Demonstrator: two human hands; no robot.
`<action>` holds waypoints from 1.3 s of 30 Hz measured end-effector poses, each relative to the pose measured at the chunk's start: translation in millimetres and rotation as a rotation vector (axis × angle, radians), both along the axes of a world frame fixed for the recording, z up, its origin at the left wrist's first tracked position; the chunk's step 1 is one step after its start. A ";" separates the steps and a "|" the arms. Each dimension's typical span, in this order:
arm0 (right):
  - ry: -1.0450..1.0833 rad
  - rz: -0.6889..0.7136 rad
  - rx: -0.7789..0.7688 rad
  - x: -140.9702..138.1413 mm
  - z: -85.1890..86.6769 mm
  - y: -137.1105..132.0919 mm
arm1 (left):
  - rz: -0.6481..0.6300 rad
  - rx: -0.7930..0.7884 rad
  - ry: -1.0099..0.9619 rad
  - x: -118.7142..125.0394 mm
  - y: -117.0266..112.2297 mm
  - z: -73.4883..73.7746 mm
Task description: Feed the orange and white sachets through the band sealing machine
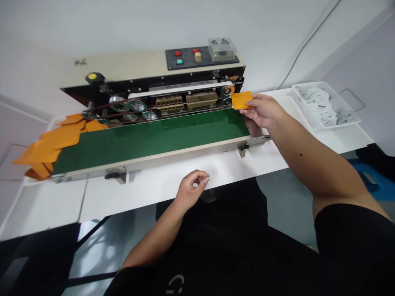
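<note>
My right hand [261, 110] pinches a small orange pouch [241, 100] between thumb and fingers. The pouch is at the right-hand end of the band sealing machine [191, 88], its left edge by the rollers [227, 93]. Beneath it runs the green conveyor belt [160, 137]. My left hand [193, 187] is loosely curled over the front edge of the table, thumb and index fingertips close together. Nothing shows in its fingers. At the belt's left end lies a heap of orange pouches [58, 142].
On the right stands a clear plastic bin [348, 119] with many small white packets [317, 100]. The machine's control panel [188, 61] has red and green buttons and a knob. Clamp knobs [112, 175] jut from the conveyor's front. The white table [160, 185] runs underneath.
</note>
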State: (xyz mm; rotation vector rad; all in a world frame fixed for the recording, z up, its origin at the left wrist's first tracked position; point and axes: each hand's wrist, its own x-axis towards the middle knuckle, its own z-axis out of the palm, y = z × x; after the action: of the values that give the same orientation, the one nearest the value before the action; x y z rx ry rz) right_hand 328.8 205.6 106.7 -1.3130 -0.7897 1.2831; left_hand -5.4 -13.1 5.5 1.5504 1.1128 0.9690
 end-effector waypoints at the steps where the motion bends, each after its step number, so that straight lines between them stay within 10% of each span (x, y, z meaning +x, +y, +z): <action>1: 0.007 0.003 0.000 -2.3 0.3 1.2 | 0.001 0.001 -0.002 0.0 0.2 -0.2; 15: -0.039 0.038 -0.031 -12.2 14.0 -11.3 | 0.006 -0.041 0.001 -3.4 -0.5 0.9; 33: -0.079 -0.421 0.117 132.2 -10.3 -93.7 | -0.035 -0.058 0.014 4.1 -2.9 -1.3; 39: -0.293 -0.478 -0.100 153.7 -35.8 -106.0 | -0.041 -0.087 0.011 12.9 -6.9 7.8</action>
State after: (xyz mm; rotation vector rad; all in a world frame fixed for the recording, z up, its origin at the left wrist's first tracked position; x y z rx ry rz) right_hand 482.5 99.6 70.8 -1.6741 -0.5636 0.7675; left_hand 7.5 -20.0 13.3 1.5048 1.1121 0.8741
